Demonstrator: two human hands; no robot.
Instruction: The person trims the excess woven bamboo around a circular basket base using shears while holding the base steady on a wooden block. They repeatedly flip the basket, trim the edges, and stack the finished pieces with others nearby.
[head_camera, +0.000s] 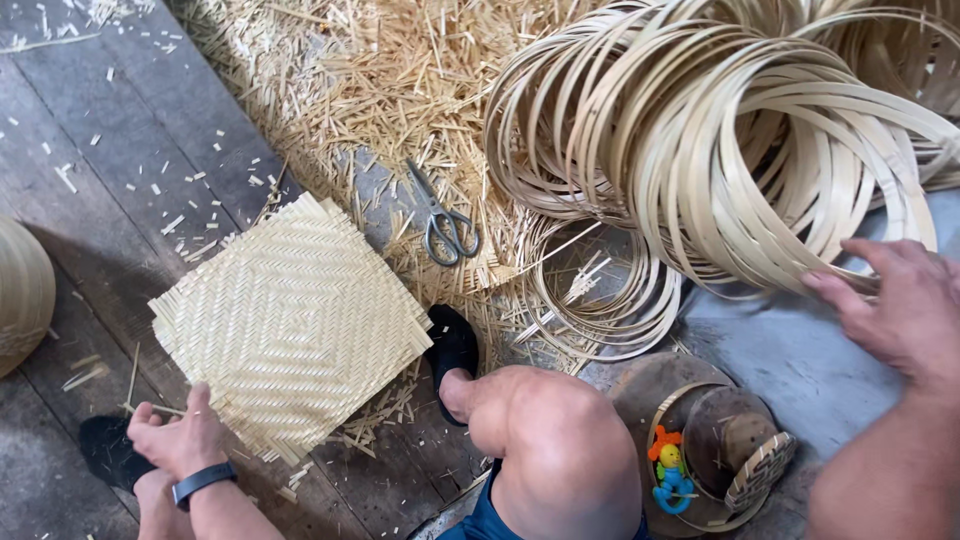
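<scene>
Left hand: at 7 o'clock, fingers closed on the near edge of the woven mat. Scissors: at 12 o'clock, on straw. Right hand: at 3 o'clock, fingers loose, touching the bamboo hoops.

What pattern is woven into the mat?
Concentric diamonds in pale straw on the woven mat; the head view shows it.

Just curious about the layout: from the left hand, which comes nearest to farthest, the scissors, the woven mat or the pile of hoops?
From the left hand:
1. Woven mat, touching it.
2. Scissors, up and to the right on the straw.
3. Pile of hoops, far right.
</scene>
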